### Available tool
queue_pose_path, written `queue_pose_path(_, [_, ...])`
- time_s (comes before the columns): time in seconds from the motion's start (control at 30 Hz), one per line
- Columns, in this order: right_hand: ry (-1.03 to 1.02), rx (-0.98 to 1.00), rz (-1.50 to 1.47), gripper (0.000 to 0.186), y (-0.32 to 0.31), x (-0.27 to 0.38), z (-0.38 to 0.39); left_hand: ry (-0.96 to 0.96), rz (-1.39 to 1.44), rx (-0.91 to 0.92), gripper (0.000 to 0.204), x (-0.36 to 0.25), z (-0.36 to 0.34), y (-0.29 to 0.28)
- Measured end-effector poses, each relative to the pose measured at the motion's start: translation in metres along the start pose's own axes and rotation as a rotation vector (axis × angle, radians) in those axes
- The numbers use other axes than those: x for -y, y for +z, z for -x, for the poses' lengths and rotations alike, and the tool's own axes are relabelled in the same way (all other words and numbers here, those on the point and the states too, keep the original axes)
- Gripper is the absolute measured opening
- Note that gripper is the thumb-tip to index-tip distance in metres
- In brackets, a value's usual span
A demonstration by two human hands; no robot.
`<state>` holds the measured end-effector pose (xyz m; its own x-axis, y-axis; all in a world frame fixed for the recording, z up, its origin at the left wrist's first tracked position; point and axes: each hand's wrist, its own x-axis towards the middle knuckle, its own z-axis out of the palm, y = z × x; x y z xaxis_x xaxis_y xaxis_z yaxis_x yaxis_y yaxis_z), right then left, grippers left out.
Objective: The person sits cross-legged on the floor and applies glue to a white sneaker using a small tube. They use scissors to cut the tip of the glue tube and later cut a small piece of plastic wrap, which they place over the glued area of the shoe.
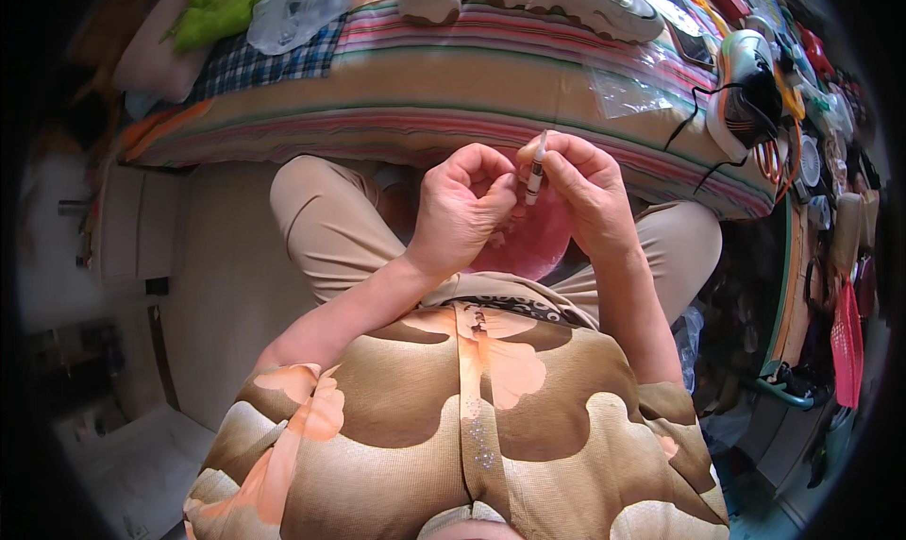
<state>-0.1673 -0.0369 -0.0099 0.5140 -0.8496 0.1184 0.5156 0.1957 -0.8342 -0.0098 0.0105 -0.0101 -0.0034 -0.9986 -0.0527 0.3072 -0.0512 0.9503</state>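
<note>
In my right hand (pixel 585 186) is a slim white tube (pixel 534 179) with a dark label and a narrow tip, held upright between thumb and fingers. My left hand (pixel 462 200) is just left of the tube, thumb and index finger pinched together; whatever is between them is too small to make out. Beneath both hands, between my bent legs, is a round pink object (pixel 528 247), perhaps a bowl or bag, with small pale bits on it, partly hidden by my hands.
A striped-covered bed (pixel 415 96) spans ahead, bearing pale shoes (pixel 595 2), a dark sneaker (pixel 741 101), green fabric (pixel 212 11) and clear plastic bags (pixel 628 82). Cluttered shelving (pixel 793 295) with a pink mesh bag (pixel 845 342) stands at the right. A pale cabinet (pixel 127 224) is at the left.
</note>
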Motion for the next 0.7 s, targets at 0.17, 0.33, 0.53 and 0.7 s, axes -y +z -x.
queue_pose_path(0.17, [0.033,0.003,-0.079,0.017,0.002,0.004,-0.001,0.016,0.029,0.003,0.006,0.000,-0.002,0.001])
queue_pose_path(0.33, [-0.040,-0.001,-0.128,0.018,0.005,0.007,0.000,-0.049,0.015,0.015,0.006,-0.001,-0.002,0.000])
queue_pose_path(0.53, [-0.031,0.025,-0.197,0.018,0.006,0.008,-0.003,-0.116,0.079,0.024,0.007,0.000,0.000,-0.003])
queue_pose_path(0.7, [-0.105,0.014,-0.158,0.014,0.005,0.016,-0.009,-0.245,-0.023,0.091,0.009,-0.004,-0.002,-0.007])
